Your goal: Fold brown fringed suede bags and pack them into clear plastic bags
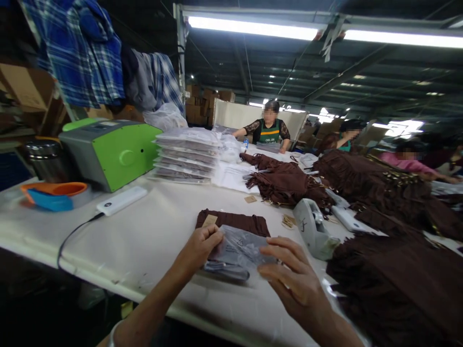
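Up there, lights point(253, 29) glare beneath the dark roof point(390, 70); windows point(404, 128) shine beyond the pale table point(123, 236).

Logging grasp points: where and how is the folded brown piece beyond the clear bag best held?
The folded brown piece is probably best pinched at its right end, from the right: it lies flat, that end looks exposed, and the clear bag and left hand crowd its near side.
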Demonstrator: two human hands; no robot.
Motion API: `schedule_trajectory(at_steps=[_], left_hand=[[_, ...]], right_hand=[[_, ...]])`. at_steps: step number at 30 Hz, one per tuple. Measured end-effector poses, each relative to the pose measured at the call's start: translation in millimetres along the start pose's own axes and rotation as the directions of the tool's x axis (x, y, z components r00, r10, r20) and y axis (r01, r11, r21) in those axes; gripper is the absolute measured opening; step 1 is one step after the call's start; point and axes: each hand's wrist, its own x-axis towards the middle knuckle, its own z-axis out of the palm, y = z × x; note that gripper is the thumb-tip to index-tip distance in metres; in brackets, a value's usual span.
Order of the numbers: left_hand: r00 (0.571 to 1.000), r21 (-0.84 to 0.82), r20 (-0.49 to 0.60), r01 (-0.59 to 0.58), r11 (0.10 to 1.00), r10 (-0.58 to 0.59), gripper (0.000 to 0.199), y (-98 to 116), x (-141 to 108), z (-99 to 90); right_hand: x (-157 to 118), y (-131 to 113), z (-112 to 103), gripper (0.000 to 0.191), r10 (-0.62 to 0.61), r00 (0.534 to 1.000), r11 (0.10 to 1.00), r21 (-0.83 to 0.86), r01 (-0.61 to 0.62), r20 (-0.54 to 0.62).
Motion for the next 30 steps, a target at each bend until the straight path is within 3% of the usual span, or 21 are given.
schedule_trajectory(at_steps=[3,7,11,14,16,18,22,26,30], left_hand=[[0.989,0.319,-0.116,-0.05,0.946,0.091,0.034,2.9,8.5,-10.5],[0.961,0.675,-0.174,-0.042,0.737,0.214,0.025,8.5,26.3,-13.7],[0.921,0.872,-0.147,-0.051,0.487,0.361,0.018,-1.0,40.5,-7.9],[0.923,0.919,-0.112,-0.045,0.392,0.368,0.011,-16.2,44.1,-4.1],[0.932,0.926,-0.095,-0.047,0.375,0.35,0.006,-24.3,44.7,-4.2],[0.931,0.916,-0.102,-0.049,0.399,0.35,0.015,-28.0,44.9,-7.3],[0.903,0.865,-0.14,-0.087,0.494,0.405,0.022,-24.7,44.2,-18.5],[0.9,0.84,-0.076,-0.174,0.514,0.43,0.013,-17.9,47.5,-22.7],[0.895,0.88,0.0,-0.212,0.426,0.446,0.022,-19.4,60.4,-19.4]], right_hand=[[8.4,18.8,8.9,0.021,-0.095,0.993,0.987,-0.121,0.104,0.075],[25.1,53.9,23.7,0.02,-0.097,0.991,0.974,-0.196,0.113,0.092],[26.7,77.2,40.5,0.02,-0.074,0.989,0.97,-0.221,0.102,0.128],[14.0,84.8,54.2,0.022,0.003,0.977,0.979,-0.198,0.041,0.215],[4.0,87.6,60.0,0.023,0.082,0.951,0.984,-0.177,-0.03,0.298],[-2.8,89.4,60.6,0.026,0.156,0.924,0.982,-0.158,-0.106,0.35],[1.2,89.3,51.2,0.026,0.22,0.929,0.975,-0.096,-0.2,0.297],[23.1,81.1,51.7,0.026,0.217,0.946,0.976,-0.029,-0.217,0.238],[37.5,71.0,71.8,0.044,0.136,0.927,0.991,-0.04,-0.13,0.348]])
